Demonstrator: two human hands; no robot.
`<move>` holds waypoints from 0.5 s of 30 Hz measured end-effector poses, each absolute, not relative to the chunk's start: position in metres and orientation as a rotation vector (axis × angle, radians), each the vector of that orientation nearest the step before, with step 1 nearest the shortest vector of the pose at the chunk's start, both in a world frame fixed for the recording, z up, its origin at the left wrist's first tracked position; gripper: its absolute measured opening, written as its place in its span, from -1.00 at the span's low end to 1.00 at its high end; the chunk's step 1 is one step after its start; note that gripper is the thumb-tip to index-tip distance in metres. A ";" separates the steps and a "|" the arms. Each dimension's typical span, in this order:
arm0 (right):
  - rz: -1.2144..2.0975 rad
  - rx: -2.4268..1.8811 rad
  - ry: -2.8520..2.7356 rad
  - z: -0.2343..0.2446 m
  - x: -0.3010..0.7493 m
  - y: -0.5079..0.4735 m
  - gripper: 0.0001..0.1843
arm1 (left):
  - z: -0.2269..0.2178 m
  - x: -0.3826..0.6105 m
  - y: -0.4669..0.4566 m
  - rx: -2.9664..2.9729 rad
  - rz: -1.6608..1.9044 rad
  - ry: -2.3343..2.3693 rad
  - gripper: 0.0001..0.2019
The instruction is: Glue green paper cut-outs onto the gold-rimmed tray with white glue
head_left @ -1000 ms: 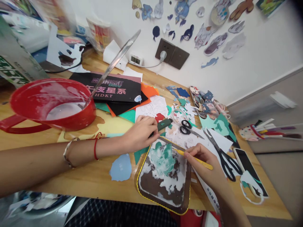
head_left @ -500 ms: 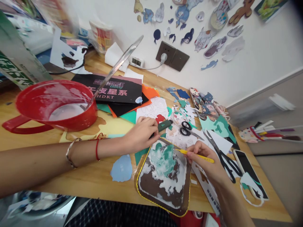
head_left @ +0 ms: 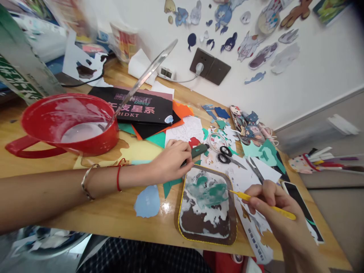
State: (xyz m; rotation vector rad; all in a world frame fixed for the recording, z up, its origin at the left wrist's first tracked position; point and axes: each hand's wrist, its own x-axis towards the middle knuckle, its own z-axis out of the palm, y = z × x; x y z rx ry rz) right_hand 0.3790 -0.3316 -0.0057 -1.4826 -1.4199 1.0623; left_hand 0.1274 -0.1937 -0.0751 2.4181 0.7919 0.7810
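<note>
Left hand: the left hand (head_left: 170, 161) is lying on the wooden desk (head_left: 113, 212), its fingers curled shut around a dark green tool (head_left: 198, 150) whose tip is poking out to the right, just above the top left corner of the tray.
Right hand: the right hand (head_left: 273, 206) is pinching a thin yellow stick (head_left: 261, 204) between closed fingers; the stick's point is reaching left and touching the tray's right edge.
Tray: a brown tray (head_left: 231, 227) with a yellow rim is sitting near the front edge of the desk, between the two hands, and is carrying white paste and torn green paper (head_left: 209, 189) in its upper half.
Left of the tray: a pale blue paper cutout (head_left: 147, 201) is lying flat beside it, under the left forearm's line.
Crowding the right hand: large black scissors (head_left: 256, 170) are partly hiding behind the knuckles, and white paper scraps (head_left: 250, 231) are spreading under the wrist; a dark phone (head_left: 298, 197) is lying just past them.
Behind the tray: small black-handled scissors (head_left: 226, 154) are resting among paper offcuts.
Far left: a red basin (head_left: 71, 125) holding white liquid is standing on the desk, with a long ruler (head_left: 142, 77) leaning out of it.
Behind the left hand: a black card with pink lettering (head_left: 136, 106) is topping a stack of coloured sheets.
Wall: paper figures (head_left: 247, 41) are sticking to it above a socket (head_left: 210, 67).
</note>
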 end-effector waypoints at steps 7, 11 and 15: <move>0.710 -1.579 -1.414 0.014 0.381 -0.345 -0.62 | -0.076 0.128 -0.193 2.413 0.801 0.798 -0.76; 0.595 -1.575 -1.712 0.020 0.357 -0.352 -0.68 | -0.075 0.128 -0.193 2.414 0.801 0.802 -0.76; 0.821 -1.465 -2.132 0.010 0.332 -0.353 -0.73 | -0.075 0.128 -0.194 2.417 0.791 0.807 -0.78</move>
